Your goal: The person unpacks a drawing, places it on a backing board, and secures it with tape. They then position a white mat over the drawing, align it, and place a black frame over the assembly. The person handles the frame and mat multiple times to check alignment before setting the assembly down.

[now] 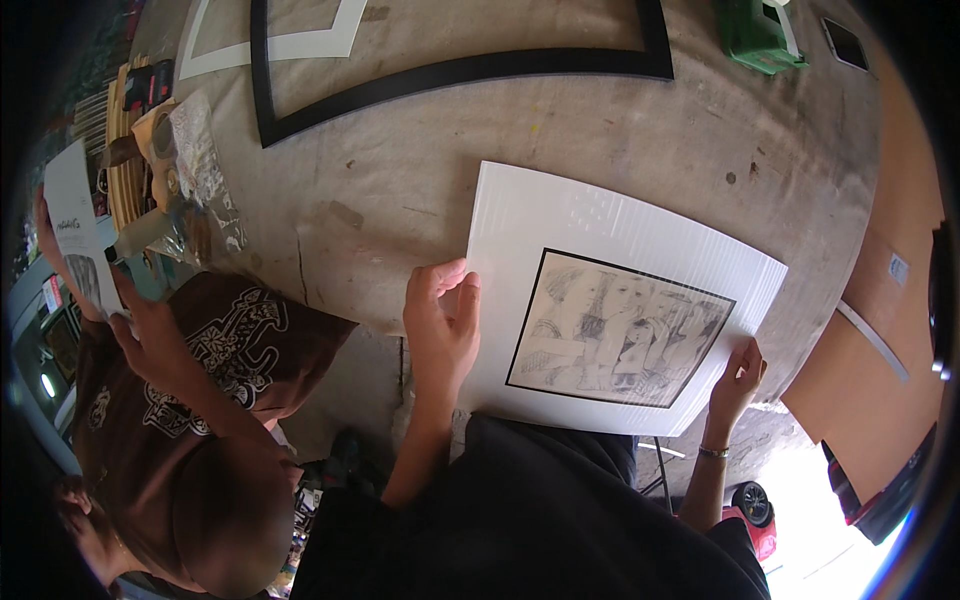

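Observation:
A matted drawing (610, 220) with a wide white border, a thin black inner line and sketched figures lies tilted in front of me, over the table's near edge. At its left edge is my left hand (442, 318), with curled fingertips and thumb meeting the border. My right hand (735, 385) grips the lower right edge, its fingers bent around the border. Beyond the drawing, a black picture frame (470, 78) lies on the covered table (390, 200). Partly under that frame is a white mat (310, 45) with an open middle.
Close on my left, a person in a brown shirt (240, 350) holds a white printed sheet (80, 230). Tools and a plastic bag (205, 160) crowd the table's left end. A green container (760, 38) and a phone (846, 44) are far right, near brown cardboard (870, 350).

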Demonstrator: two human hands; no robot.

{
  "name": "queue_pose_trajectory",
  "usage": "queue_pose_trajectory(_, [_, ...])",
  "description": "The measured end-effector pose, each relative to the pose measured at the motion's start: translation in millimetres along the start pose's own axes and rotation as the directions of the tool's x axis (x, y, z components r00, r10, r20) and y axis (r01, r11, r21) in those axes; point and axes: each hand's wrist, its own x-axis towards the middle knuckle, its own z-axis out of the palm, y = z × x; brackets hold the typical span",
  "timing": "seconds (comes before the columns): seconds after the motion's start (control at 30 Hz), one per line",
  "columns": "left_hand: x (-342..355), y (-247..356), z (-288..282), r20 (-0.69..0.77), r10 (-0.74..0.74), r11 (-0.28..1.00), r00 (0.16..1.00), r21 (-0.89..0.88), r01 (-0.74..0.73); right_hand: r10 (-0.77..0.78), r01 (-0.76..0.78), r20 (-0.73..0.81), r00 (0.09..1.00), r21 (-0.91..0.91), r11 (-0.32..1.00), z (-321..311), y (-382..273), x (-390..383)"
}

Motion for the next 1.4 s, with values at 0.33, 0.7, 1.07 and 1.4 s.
queue_pose_trajectory(0.33, [-0.8, 3.8, 0.3, -0.008, 0.060, 0.995, 0.998, 0.078, -0.059, -0.018, 0.018, -0.007, 1.000, -0.017, 1.000, -0.8, 4.6, 2.4])
queue_pose_trajectory(0.7, [9.4, -7.0, -9.4, 0.135, -0.268, 0.944, 0.954, -0.158, 0.288, -0.444, 0.343, -0.207, 0.872, -0.389, 0.855, -25.2, -47.7, 40.3])
queue_pose_trajectory(1.07, [2.2, 14.7, -27.9, 0.166, -0.262, 0.945, 0.951, -0.157, 0.288, -0.781, 0.369, 0.623, 0.054, 0.714, 0.595, 46.1, -347.8, 121.8])
queue_pose_trajectory(1.4, [4.9, 35.3, -34.3, 0.174, -0.245, 0.951, 0.954, -0.150, 0.272, -0.237, 0.146, 0.852, -0.467, 0.338, 0.930, 87.3, -395.3, 110.8])
